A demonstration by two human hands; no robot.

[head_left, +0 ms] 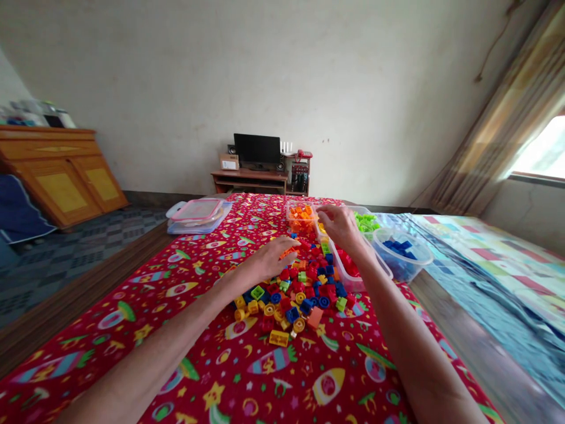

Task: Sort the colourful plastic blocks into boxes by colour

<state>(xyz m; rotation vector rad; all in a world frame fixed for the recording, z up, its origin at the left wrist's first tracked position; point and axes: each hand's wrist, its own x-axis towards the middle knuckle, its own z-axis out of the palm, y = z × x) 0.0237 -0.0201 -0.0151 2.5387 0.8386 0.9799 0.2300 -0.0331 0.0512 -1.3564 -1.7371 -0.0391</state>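
Note:
Loose toy building bricks [304, 300] in red, blue, yellow, green and orange lie heaped on the red cloth. My left hand [274, 257] is low over the heap's left side, thumb and fingers around an orange brick [289, 252]. Above the tubs, my right hand [339, 225] has bent fingers apart from the thumb, with nothing visible between them. Its fingertips point left, near the tub of orange bricks [301, 214] and a tub with yellow bricks [322, 228]. Beneath my right wrist is a tub of red bricks [348, 266], partly hidden.
A round tub of blue bricks [399, 250] stands at the right, with green bricks [365, 222] in a tub behind it. Stacked lids [200, 213] lie at the table's far left. A bed [494, 265] adjoins the right side; a monitor [257, 151] stands beyond.

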